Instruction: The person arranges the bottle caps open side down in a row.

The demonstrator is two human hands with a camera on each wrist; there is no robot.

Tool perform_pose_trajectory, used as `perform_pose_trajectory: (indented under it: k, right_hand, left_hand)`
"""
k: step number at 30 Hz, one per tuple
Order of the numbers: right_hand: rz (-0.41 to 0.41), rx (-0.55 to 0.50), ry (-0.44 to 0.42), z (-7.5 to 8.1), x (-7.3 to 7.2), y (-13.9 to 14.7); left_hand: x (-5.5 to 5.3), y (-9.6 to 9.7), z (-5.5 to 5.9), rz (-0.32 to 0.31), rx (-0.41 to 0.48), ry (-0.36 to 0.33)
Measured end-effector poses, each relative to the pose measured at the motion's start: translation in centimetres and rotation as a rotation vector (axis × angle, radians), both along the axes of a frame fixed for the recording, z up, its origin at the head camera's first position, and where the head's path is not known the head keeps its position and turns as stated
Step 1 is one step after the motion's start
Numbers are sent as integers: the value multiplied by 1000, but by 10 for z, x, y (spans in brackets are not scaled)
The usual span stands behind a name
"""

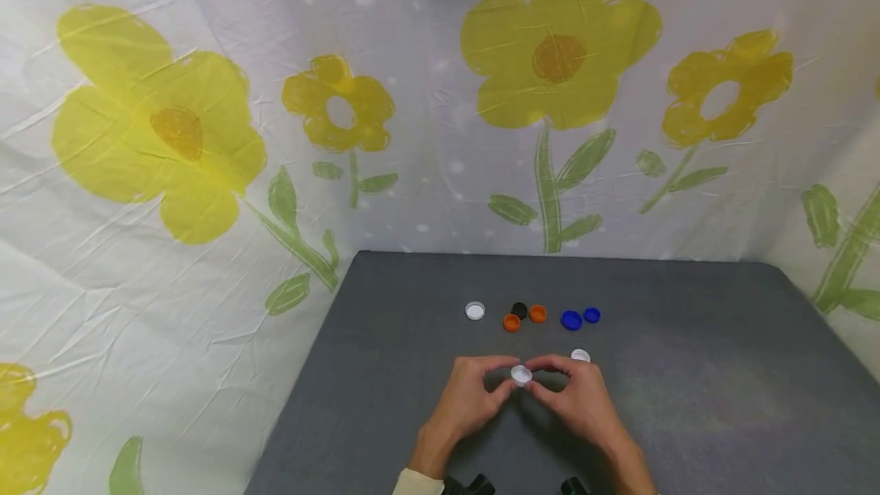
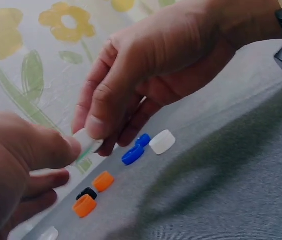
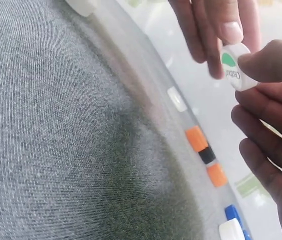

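Note:
A small white bottle cap (image 1: 521, 376) is held up above the dark table, between my two hands. My left hand (image 1: 469, 394) pinches its left side between thumb and forefinger. From the other side, my right hand (image 1: 583, 401) pinches it in the same way. In the right wrist view a green patch and dark lettering show on the flat face of the cap (image 3: 234, 69). Just beyond the right fingers, another white cap (image 1: 580, 355) lies on the table, partly covered by that hand.
Further back on the grey table (image 1: 371, 380) lie a white cap (image 1: 474, 311), an orange cap (image 1: 512, 323), a black cap (image 1: 519, 310) and a second orange cap (image 1: 538, 314). To their right sit two blue caps (image 1: 571, 320). A flowered curtain (image 1: 426, 136) hangs behind.

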State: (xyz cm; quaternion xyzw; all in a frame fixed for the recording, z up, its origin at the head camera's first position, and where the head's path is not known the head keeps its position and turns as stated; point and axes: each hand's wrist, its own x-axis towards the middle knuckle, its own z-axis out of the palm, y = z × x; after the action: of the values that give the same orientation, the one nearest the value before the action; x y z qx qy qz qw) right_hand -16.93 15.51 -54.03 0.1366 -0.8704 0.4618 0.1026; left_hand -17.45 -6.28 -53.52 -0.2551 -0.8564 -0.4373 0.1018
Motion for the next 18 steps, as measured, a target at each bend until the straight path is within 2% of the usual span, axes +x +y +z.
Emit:
perform_pose_trajectory:
  k: [4, 7, 11, 14, 18]
  right_hand:
    - [-1, -36, -12, 0, 1, 0]
    - [17, -90, -54, 0, 0, 0]
    - [46, -145, -137, 1, 0, 0]
    - [48, -151, -184, 3, 1, -1]
    - [-1, -122, -177, 4, 2, -4]
  left_hand:
    - [2, 0, -3, -6, 24, 95]
    - [4, 1, -3, -1, 59, 131]
    - [4, 2, -4, 5, 106, 139]
    - [4, 2, -5, 27, 106, 146]
    - [4, 4, -6, 66, 94, 131]
